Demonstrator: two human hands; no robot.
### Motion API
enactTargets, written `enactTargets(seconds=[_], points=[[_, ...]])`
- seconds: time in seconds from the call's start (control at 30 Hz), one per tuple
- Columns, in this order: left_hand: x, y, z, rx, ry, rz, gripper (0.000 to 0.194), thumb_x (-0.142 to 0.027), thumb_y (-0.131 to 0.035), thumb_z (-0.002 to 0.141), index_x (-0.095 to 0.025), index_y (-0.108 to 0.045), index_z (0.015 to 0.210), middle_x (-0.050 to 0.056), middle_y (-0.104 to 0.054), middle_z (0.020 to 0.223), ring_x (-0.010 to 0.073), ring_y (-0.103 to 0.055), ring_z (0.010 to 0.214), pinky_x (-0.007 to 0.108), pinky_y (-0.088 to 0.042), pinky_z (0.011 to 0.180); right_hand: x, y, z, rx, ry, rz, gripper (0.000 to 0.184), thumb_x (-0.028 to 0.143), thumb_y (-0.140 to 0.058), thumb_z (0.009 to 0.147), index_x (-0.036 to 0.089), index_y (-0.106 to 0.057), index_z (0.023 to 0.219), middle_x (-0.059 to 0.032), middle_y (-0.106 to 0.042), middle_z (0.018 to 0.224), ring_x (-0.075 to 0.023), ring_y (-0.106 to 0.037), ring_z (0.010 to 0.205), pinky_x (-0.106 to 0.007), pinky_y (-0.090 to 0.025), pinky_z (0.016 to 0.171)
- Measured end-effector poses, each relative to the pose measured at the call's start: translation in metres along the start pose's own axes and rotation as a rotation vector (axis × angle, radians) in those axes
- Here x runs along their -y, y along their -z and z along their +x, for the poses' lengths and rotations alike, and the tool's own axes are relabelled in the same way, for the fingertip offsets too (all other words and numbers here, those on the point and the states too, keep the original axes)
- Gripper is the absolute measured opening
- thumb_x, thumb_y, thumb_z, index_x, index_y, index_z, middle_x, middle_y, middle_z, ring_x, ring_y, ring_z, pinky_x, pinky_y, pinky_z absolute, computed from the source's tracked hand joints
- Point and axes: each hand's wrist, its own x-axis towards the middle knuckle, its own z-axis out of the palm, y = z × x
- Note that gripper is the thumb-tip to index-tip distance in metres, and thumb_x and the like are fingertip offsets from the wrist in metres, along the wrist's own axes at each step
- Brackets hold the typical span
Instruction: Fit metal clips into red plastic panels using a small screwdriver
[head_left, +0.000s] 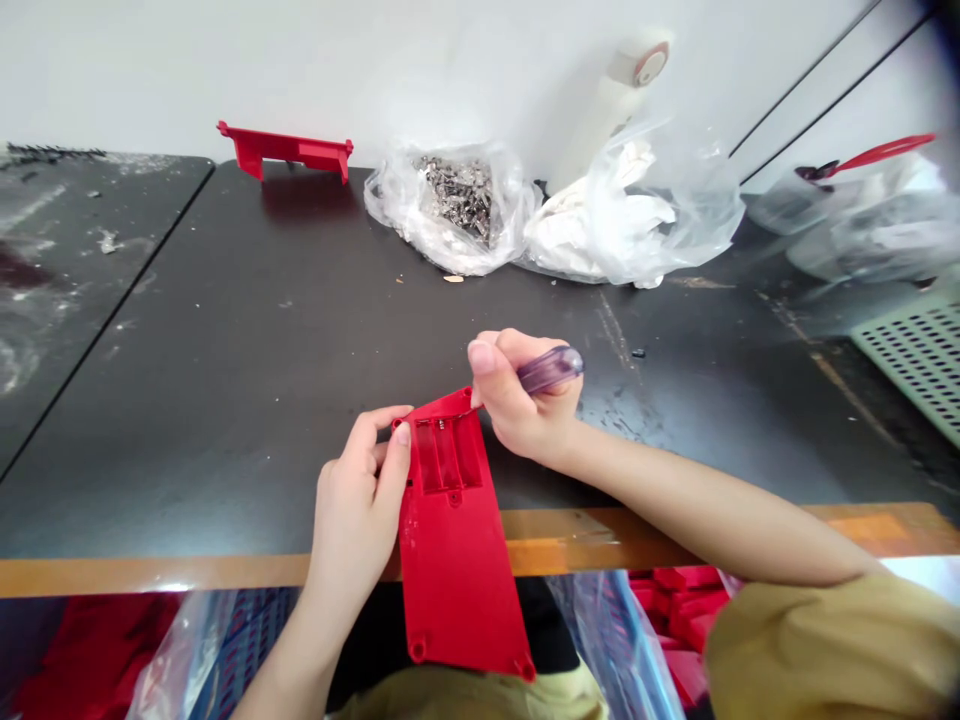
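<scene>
- Left hand [356, 500]: fingers curled, grasping the upper left edge of the red plastic panel [454, 590].
- Right hand [525, 400]: clenched around a purple-handled screwdriver [551, 368], shaft at the panel's top edge.
- Panel tilted, overhanging the orange table edge [570, 535].
- Open dark tabletop [225, 330] beyond; plastic bag of metal parts [457, 200] well apart.

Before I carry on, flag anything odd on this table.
A small tan chip lies loose on the dark tabletop, just below the bag of metal parts, looking stray. The left table section is smeared pale.
</scene>
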Motion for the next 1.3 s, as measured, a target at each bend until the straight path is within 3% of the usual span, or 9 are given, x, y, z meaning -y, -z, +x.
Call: enactTargets(seconds=[0.57, 0.9, 1.3], points=[[-0.0008, -0.0008, 0.0006, 0.002, -0.045, 0.06, 0.031, -0.045, -0.042, 0.099, -0.022, -0.058, 0.113, -0.006, -0.066, 0.056, 0.0136, -0.058, 0.046, 0.022, -0.038, 0.05, -0.0007, -0.0014, -0.0012, 0.027, 0.003, 0.041, 0.052, 0.033, -0.051, 0.098, 0.019, -0.03, 0.053, 0.0058, -0.031, 0.049, -0.0048, -0.031, 0.043, -0.023, -0.021, 0.041], [-0.0041, -0.0043, -0.001, -0.049, -0.075, 0.132, 0.03, -0.04, -0.039, 0.101, -0.023, -0.059, 0.114, -0.007, -0.064, 0.055, 0.0151, -0.058, 0.047, 0.024, -0.036, 0.053, 0.0011, 0.0001, 0.0032, 0.045, 0.064, -0.027, 0.051, 0.027, -0.049, 0.097, 0.019, -0.03, 0.051, 0.006, -0.033, 0.047, -0.0035, -0.028, 0.04, -0.023, -0.019, 0.04], [-0.0025, -0.0041, -0.0006, -0.038, -0.09, 0.196, 0.031, -0.039, -0.038, 0.101, -0.027, -0.059, 0.12, -0.004, -0.072, 0.068, 0.0163, -0.067, 0.059, 0.023, -0.041, 0.057, -0.0023, 0.0023, 0.0014, 0.021, 0.07, -0.104, 0.05, 0.029, -0.048, 0.098, 0.019, -0.033, 0.051, 0.0046, -0.039, 0.045, -0.0041, -0.034, 0.038, -0.023, -0.022, 0.04]])
